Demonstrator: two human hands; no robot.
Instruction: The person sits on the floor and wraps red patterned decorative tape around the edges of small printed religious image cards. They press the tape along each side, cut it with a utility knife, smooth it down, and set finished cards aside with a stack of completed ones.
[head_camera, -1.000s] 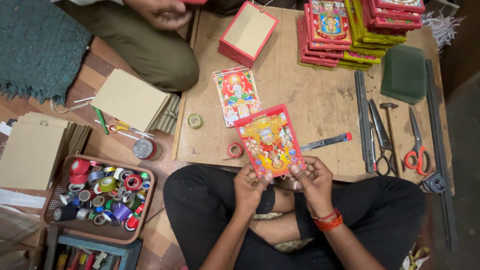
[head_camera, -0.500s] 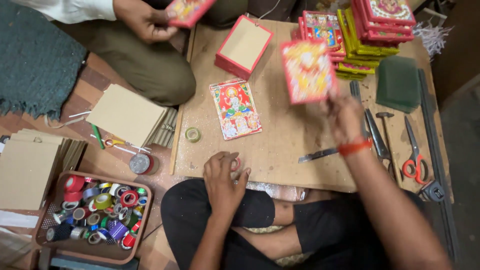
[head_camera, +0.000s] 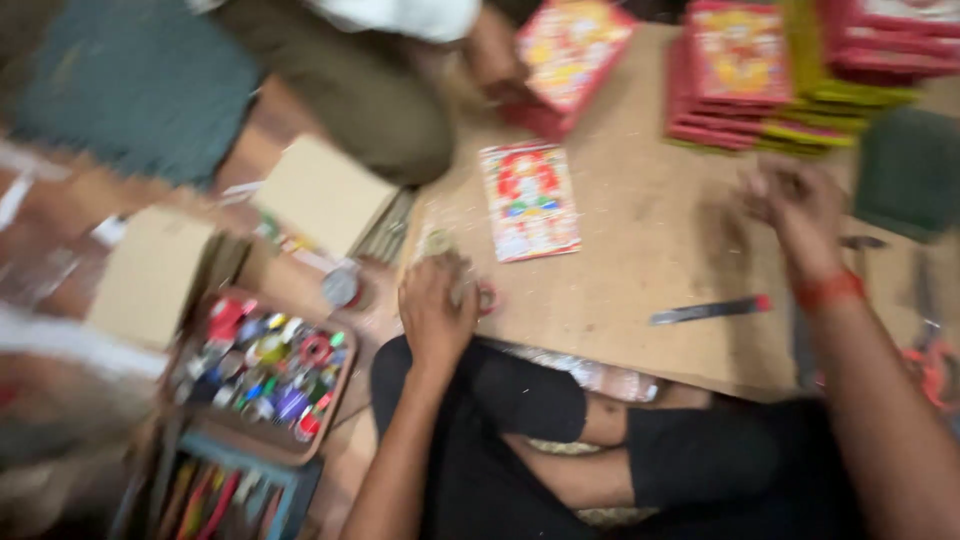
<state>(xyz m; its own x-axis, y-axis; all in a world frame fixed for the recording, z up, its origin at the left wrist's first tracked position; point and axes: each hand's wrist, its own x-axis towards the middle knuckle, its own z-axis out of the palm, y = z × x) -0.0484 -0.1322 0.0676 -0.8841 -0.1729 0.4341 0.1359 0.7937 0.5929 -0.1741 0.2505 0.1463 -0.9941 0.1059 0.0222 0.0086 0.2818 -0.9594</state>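
The view is blurred throughout. A low wooden desk (head_camera: 640, 300) of pale brown board fills the right half, its bare top lightly scuffed. Left of it lies a reddish-brown floor (head_camera: 290, 290). A dark green mat (head_camera: 130, 90) covers the floor at the upper left. The light is soft, warm and even, with no hard shadows.
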